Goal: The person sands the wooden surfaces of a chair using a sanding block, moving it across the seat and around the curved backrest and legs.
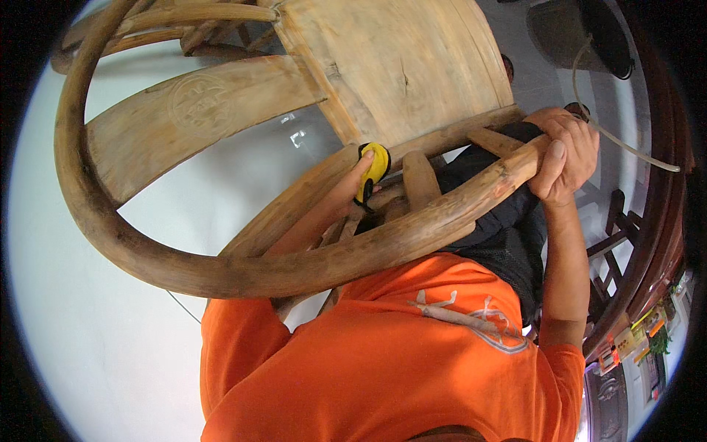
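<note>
A bare wooden armchair with a curved, horseshoe-shaped rail [213,272] fills the space before me. Its backrest slat [199,103] bears a round carving, and its broad seat [405,66] shows small cracks. My left hand [359,173] reaches under the rail, its fingers closed on a yellow pad [377,163] with a black edge. That pad sits near the seat's edge and a side post; whether it touches the wood I cannot tell. At the rail's right end, my right hand [565,153] wraps round the rounded tip of the armrest.
More wooden furniture [166,22] stands at the upper left. A pale cord [626,147] hangs at the right, near a dark round container [607,33]. Dark wooden bars [618,239] stand farther right, with a pale wall [96,317] on the left.
</note>
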Motion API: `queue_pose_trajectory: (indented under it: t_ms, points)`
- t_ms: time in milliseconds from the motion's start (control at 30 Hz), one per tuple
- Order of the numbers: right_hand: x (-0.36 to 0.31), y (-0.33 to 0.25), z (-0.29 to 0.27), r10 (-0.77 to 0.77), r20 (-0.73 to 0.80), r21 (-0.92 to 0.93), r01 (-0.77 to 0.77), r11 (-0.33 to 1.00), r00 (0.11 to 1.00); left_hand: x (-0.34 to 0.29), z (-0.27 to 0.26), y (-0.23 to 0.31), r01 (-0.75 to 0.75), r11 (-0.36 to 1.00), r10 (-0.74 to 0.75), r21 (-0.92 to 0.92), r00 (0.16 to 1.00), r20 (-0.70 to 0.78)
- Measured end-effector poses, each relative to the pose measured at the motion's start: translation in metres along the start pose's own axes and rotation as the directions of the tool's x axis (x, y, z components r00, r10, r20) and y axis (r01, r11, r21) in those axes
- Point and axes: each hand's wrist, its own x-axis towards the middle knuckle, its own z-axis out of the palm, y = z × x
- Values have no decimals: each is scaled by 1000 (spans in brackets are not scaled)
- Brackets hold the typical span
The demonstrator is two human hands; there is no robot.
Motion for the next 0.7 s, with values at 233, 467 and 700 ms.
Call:
queue_pose_trajectory:
  t_ms: [233, 467, 700]
  points:
    - [-2, 2, -2, 16, 5, -8, -16, 1000, 1000, -23, -48, -39, -84, 989, 92, -124, 994, 61]
    - [1, -1, -2, 28, 22, 0, -28, 1000, 999, -22, 1, 16, -182, 956, 172, 232, 983, 59]
    - [-1, 1, -1, 24, 7, 2, -24, 1000, 1000, -20, 10, 17, -28, 953, 86, 302, 979, -182]
